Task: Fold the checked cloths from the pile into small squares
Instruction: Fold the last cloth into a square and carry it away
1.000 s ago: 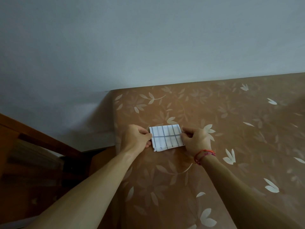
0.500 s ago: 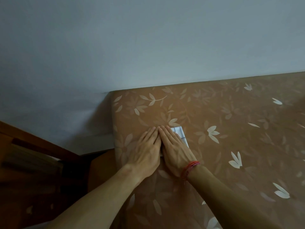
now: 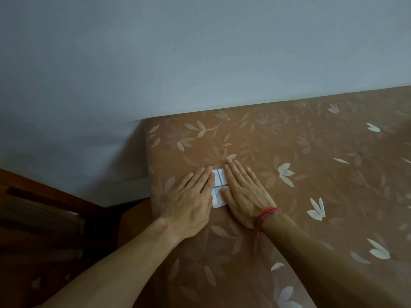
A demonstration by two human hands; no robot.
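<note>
Checked cloth, small folded rectangle

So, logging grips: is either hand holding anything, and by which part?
Nothing gripped: left hand and right hand press flat on the folded checked cloth.

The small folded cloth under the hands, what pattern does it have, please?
Folded cloth: white with dark checks; head view.

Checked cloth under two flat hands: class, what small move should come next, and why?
Probably slide the left hand and right hand apart over the checked cloth to smooth it: both lie flat on it, fingers straight, only a narrow strip showing between them.
</note>
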